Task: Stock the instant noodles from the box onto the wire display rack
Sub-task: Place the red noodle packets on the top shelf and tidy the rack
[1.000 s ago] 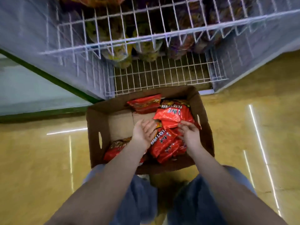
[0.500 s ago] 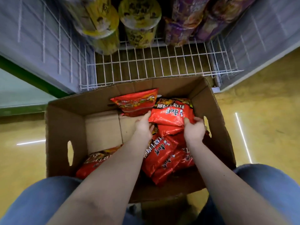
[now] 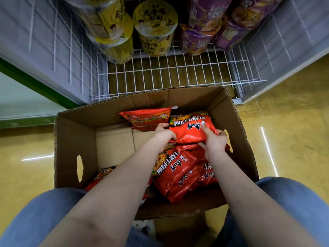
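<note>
An open cardboard box (image 3: pixel 74 139) sits on the floor in front of my knees. Inside lie several red instant noodle packets (image 3: pixel 178 173), one more (image 3: pixel 146 118) against the far wall. Both hands grip one red packet (image 3: pixel 192 129) at the top of the pile: my left hand (image 3: pixel 164 138) on its left edge, my right hand (image 3: pixel 214 141) on its right edge with the thumb on top. Behind the box stands the white wire display rack (image 3: pixel 169 72), whose lowest shelf is bare at the front.
Yellow cup noodles (image 3: pixel 154 31) and purple cup noodles (image 3: pixel 201 38) stand at the back of the rack. Grey panels flank the rack. The floor is glossy yellow. My jeans-clad knees (image 3: pixel 35 220) frame the box.
The view has dropped closer to the box. My hands have moved from the packet pile onto the top packet, and both now grip it by its sides.
</note>
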Action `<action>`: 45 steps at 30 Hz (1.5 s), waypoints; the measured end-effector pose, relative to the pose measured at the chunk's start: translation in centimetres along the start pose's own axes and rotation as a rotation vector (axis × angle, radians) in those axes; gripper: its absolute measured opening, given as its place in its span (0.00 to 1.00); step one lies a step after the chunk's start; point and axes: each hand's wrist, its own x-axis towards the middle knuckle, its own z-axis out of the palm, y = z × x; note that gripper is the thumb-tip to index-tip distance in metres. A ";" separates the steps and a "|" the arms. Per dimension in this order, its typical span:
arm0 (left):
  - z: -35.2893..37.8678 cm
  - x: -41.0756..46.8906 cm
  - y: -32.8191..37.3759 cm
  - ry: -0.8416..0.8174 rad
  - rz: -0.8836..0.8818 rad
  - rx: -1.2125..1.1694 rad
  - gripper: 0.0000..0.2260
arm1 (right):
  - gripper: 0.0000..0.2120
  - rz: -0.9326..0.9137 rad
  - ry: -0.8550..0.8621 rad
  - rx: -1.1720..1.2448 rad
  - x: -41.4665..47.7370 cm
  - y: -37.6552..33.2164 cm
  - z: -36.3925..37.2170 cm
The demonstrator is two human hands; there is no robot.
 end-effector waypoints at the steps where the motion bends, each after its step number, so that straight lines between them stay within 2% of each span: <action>1: 0.1 -0.2 0.0 -0.002 0.000 0.046 0.29 | 0.18 -0.015 0.021 -0.012 0.0 0.1 -0.1; 4: 0.0 -0.2 -0.1 -0.025 0.005 0.154 0.31 | 0.09 -0.093 0.055 -0.063 0.0 0.2 -0.3; 6: 0.0 0.1 -0.3 -0.018 0.058 0.347 0.34 | 0.10 -0.184 0.071 -0.146 -0.2 0.1 -0.5; 9: 0.1 -0.3 -0.4 0.040 0.212 0.721 0.41 | 0.07 -0.340 0.066 -0.287 -1.1 -0.7 -1.1; 11: 0.0 -0.7 0.0 0.037 0.328 0.803 0.42 | 0.07 -0.417 0.024 -0.352 -1.6 -1.1 -1.6; 13: -0.4 -1.4 0.9 -0.028 0.392 0.735 0.39 | 0.07 -0.464 -0.048 -0.382 -2.0 -1.4 -2.0; 15: -1.3 -2.4 2.1 -0.105 0.379 0.646 0.36 | 0.09 -0.461 -0.137 -0.375 -2.4 -1.6 -2.1; 18: -3.2 -4.0 3.7 -0.217 0.250 0.511 0.37 | 0.11 -0.398 -0.299 -0.300 -3.2 -1.7 -1.8; 21: -5.1 -5.0 4.0 -0.273 0.127 0.376 0.33 | 0.12 -0.393 -0.441 -0.266 -4.1 -1.6 -1.0; 24: -7.1 -5.4 3.2 -0.218 0.102 0.301 0.32 | 0.12 -0.403 -0.560 -0.289 -5.1 -1.5 0.4; 27: -9.0 -5.5 2.1 -0.156 0.109 0.190 0.26 | 0.10 -0.450 -0.669 -0.339 -5.7 -1.1 2.1; 30: -10.9 -5.1 0.9 -0.077 0.125 0.089 0.25 | 0.11 -0.462 -0.758 -0.367 -5.5 -0.7 3.5; 33: -13.1 -4.6 -0.1 0.009 0.124 -0.060 0.29 | 0.13 -0.488 -0.713 -0.373 -4.4 -0.5 4.8; 36: -14.8 -4.6 -0.8 0.074 0.133 -0.200 0.25 | 0.14 -0.738 -0.548 -0.592 -2.9 -0.2 5.7; 38: -15.4 -4.6 -1.1 0.093 0.155 -0.252 0.24 | 0.18 -0.914 -0.484 -0.776 -2.1 -0.2 6.3; 39: -15.6 -4.6 -1.2 0.097 0.171 -0.260 0.24 | 0.20 -0.946 -0.473 -0.851 -1.8 -0.3 6.6; 41: -16.0 -4.5 -1.3 0.083 0.203 -0.225 0.24 | 0.25 -0.928 -0.473 -0.928 -1.4 -0.6 7.2; 45: -16.5 -4.2 -1.5 0.032 0.181 -0.140 0.26 | 0.30 -0.860 -0.460 -0.921 -1.6 0.0 8.5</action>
